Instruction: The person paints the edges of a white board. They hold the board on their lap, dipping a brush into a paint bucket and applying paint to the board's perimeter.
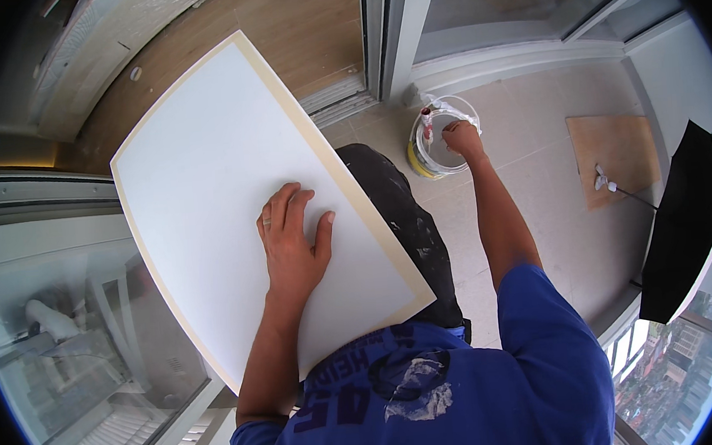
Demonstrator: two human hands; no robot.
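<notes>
A large white board (202,176) with tan tape-like strips along its edges leans across my lap. My left hand (289,228) rests on its face with the fingers spread, holding nothing. To the right, a white bucket (422,160) with a yellow patch and a thin handle stands on the floor. My right hand (462,140) is over its mouth, fingers curled and pinched together. What they hold, if anything, is hidden. A red-handled tool (426,119), perhaps a brush, stands at the bucket's left side, its lower end not clear.
Brown flat sheet (605,140) lies on the tiled floor (525,142) at the right, with a small white object (602,178) on a thin rod over it. A black panel (682,222) stands at the far right. Glass doors (80,328) flank the left.
</notes>
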